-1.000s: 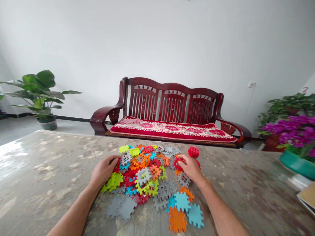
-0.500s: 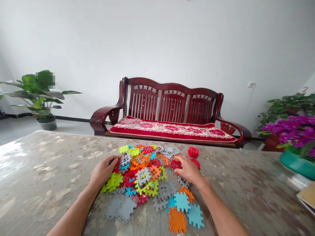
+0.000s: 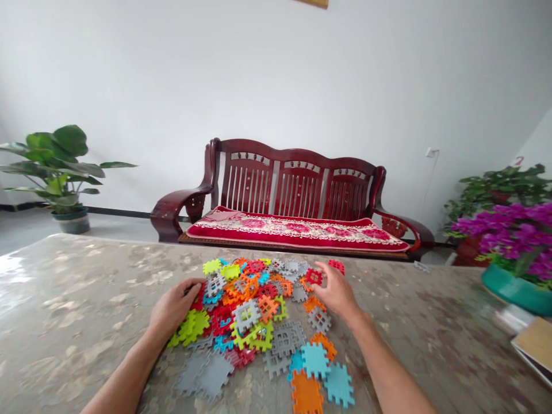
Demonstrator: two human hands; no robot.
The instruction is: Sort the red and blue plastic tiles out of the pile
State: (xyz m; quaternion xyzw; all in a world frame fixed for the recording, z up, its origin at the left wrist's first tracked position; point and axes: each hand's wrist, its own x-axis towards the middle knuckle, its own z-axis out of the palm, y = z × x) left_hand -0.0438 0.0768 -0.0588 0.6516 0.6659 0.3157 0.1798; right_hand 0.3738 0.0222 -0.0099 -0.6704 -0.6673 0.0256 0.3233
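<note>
A heap of flat, notched plastic tiles (image 3: 259,310) in red, orange, green, grey and blue lies on the table (image 3: 86,310) before me. My left hand (image 3: 175,307) rests curled on the heap's left edge, fingers over red and green tiles. My right hand (image 3: 334,290) reaches over the heap's right side and pinches a red tile (image 3: 314,277) between thumb and fingers. A red block built from tiles (image 3: 336,265) sits just beyond that hand, partly hidden by it.
A dark wooden bench (image 3: 297,195) with a red flowered cushion stands behind the table. A potted leafy plant (image 3: 60,167) is at far left. A teal pot of purple flowers (image 3: 515,247) and a book corner (image 3: 535,345) sit at the table's right.
My right hand has moved away from me over the pile and lifted a red tile in its fingertips. The left hand has stayed put. The camera has tilted a little.
</note>
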